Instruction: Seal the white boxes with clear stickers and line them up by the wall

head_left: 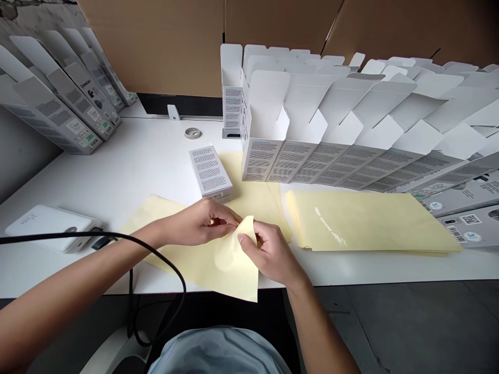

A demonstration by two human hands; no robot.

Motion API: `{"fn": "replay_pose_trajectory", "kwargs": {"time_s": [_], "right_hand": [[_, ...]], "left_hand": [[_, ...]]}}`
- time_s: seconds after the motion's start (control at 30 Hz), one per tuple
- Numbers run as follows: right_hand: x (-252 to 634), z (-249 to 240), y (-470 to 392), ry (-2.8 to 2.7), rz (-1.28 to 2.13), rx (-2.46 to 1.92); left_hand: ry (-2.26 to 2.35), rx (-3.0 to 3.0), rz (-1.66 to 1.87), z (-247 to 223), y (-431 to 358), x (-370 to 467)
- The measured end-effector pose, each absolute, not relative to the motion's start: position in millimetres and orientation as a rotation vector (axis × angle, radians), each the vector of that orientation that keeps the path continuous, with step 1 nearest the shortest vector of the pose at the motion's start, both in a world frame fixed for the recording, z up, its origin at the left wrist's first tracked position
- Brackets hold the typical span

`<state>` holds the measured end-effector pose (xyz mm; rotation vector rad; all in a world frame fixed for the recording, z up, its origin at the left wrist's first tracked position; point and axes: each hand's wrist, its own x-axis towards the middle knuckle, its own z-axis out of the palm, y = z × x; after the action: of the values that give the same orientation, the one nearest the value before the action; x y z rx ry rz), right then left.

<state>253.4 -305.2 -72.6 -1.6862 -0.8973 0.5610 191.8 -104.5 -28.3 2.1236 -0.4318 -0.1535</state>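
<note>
A pale yellow, thin sheet (234, 267) hangs bent between my hands, over the table's front edge. A faint round outline shows on its surface. My right hand (271, 249) grips it near its upper right corner, thumb in front and fingers behind. The fingers of my left hand (206, 223) are pinched together at the sheet's upper edge, touching it; whether they also hold something small there is hidden. Just beyond my left hand a closed white box (211, 172) printed with small text lies on the table, partly beside another yellow sheet.
A stack of yellow sheets (374, 221) lies to the right. Behind it stand rows of open-topped white boxes (307, 140), with more boxes (74, 98) at back left. A white power bank (49, 226), a black cable (163, 257) and a tape ring (192, 133) are at left.
</note>
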Motion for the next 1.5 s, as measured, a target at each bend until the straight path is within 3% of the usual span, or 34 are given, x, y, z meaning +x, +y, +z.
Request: {"fn": "replay_pose_trajectory", "kwargs": {"time_s": [1.5], "right_hand": [[252.3, -76.7, -308.5, -0.838, 0.645, -1.659]], "left_hand": [[-0.354, 2.021, -0.163, -35.6, -102.9, 189.8]]}}
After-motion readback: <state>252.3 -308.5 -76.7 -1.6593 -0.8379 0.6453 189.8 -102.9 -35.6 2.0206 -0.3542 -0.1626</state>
